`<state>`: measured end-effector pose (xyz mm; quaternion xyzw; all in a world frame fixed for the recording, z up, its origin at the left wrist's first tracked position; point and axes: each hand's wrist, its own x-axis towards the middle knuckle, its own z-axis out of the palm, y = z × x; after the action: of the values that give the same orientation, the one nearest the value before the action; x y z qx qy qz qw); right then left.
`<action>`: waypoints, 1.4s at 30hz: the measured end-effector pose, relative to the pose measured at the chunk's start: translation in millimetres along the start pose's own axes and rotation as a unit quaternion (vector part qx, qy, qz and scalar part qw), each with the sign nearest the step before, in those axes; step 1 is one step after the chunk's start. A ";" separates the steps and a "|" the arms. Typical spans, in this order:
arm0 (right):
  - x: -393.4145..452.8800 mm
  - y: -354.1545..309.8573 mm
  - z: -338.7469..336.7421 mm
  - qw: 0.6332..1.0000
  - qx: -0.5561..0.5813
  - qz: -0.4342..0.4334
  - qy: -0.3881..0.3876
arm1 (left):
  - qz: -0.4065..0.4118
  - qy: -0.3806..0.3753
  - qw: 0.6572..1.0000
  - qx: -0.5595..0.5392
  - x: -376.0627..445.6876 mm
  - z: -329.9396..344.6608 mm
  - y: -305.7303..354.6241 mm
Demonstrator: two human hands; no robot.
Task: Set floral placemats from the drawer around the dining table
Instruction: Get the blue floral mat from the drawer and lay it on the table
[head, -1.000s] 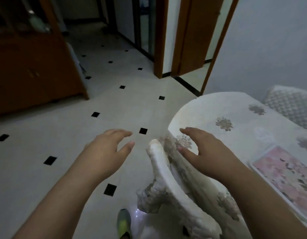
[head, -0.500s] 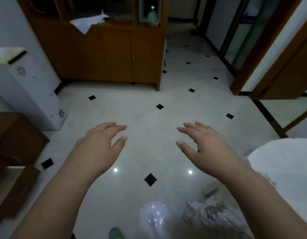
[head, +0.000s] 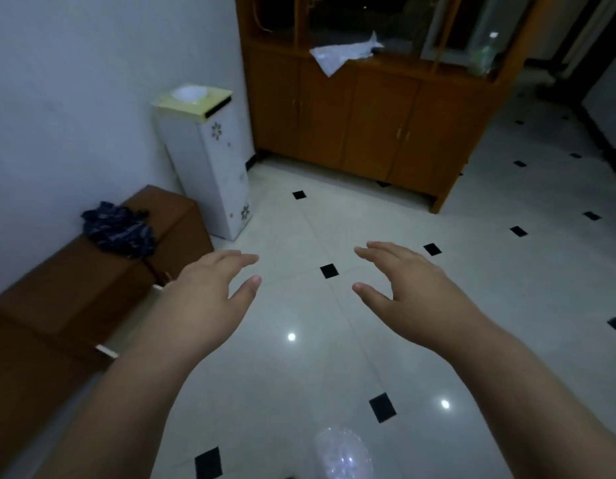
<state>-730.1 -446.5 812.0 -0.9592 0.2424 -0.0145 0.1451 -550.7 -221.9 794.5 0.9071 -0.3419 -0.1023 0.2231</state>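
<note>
My left hand [head: 210, 292] and my right hand [head: 410, 288] are held out in front of me above the pale tiled floor [head: 334, 340], palms down, fingers spread, holding nothing. A low brown wooden unit [head: 92, 281] runs along the left wall, just left of my left hand. No placemat, drawer front or dining table shows in this view.
A dark blue cloth [head: 118, 228] lies on the brown unit. A white stand with flower marks [head: 210, 160] stands in the corner. A tall wooden cabinet [head: 368, 126] fills the back, with white paper [head: 341, 51] on its shelf. Open floor lies ahead.
The view has swung left, away from the dining table, its chair and the pink placemat, which have left the frame. The low brown unit and white stand have come into view. Both hands stay empty.
</note>
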 end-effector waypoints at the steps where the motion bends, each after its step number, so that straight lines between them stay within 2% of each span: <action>1: 15.3 -9.1 4.1 1.000 -0.001 -0.015 -0.005 | -0.012 0.006 1.000 -0.006 1.5 -3.7 -11.9; 10: 154.2 -82.9 39.9 0.982 0.008 -0.175 -0.069 | -0.160 0.053 0.986 -0.004 19.2 -33.3 -92.0; 14: 223.5 -112.9 51.8 0.964 0.015 -0.252 -0.085 | -0.239 0.081 0.968 -0.003 39.7 -47.2 -107.4; 25: 397.5 -201.3 74.2 0.897 0.044 -0.418 -0.138 | -0.376 0.183 0.908 -0.005 106.7 -71.1 -155.4; 34: 456.5 -295.0 124.4 0.867 0.041 -0.463 -0.181 | -0.435 0.205 0.877 -0.015 122.1 -80.2 -243.5; 42: 493.2 -391.3 193.6 0.874 0.032 -0.445 -0.191 | -0.438 0.151 0.885 -0.038 146.4 -108.6 -365.4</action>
<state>-95.7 -296.5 717.3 -0.9445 -0.2433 0.0983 0.1977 -194.9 -39.4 711.8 0.9598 0.1327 -0.0640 0.2389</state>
